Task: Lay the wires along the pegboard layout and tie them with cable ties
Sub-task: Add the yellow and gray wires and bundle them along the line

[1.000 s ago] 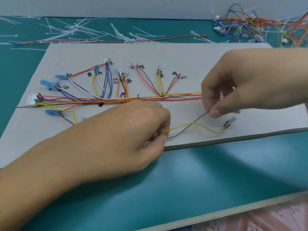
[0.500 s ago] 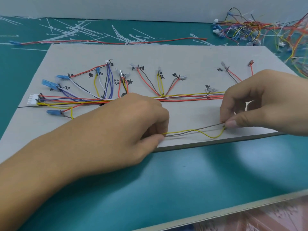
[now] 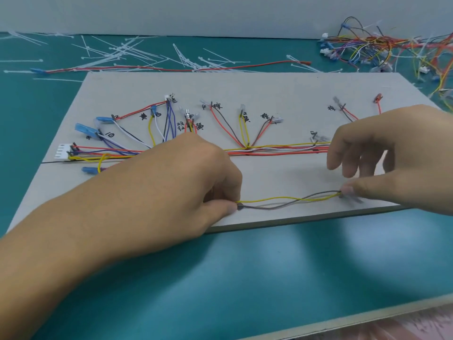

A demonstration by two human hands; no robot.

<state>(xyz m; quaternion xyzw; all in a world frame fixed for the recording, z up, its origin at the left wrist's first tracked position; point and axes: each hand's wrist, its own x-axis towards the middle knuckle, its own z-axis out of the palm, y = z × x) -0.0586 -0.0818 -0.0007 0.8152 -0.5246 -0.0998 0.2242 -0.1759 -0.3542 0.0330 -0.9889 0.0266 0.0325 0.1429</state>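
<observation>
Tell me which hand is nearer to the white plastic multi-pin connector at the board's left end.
Left. The left hand lies just right of the white plastic multi-pin connector, while the right hand is far across the board's opposite end.

Two hands are seen: the left hand [image 3: 186, 182] and the right hand [image 3: 392, 153]. Two loose wires are stretched between them, one yellow wire [image 3: 274, 199] and one grey wire [image 3: 274, 207]. One grey board [image 3: 245, 94] is counted on the bench [image 3: 269, 278]. One white multi-pin connector [image 3: 64, 152] is seen at the board's left end. Four blue terminal sleeves [image 3: 85, 128] can be made out there. The white cable ties [image 3: 122, 51] and the far wire heap [image 3: 392, 50] are too many and too tangled to be counted.
</observation>
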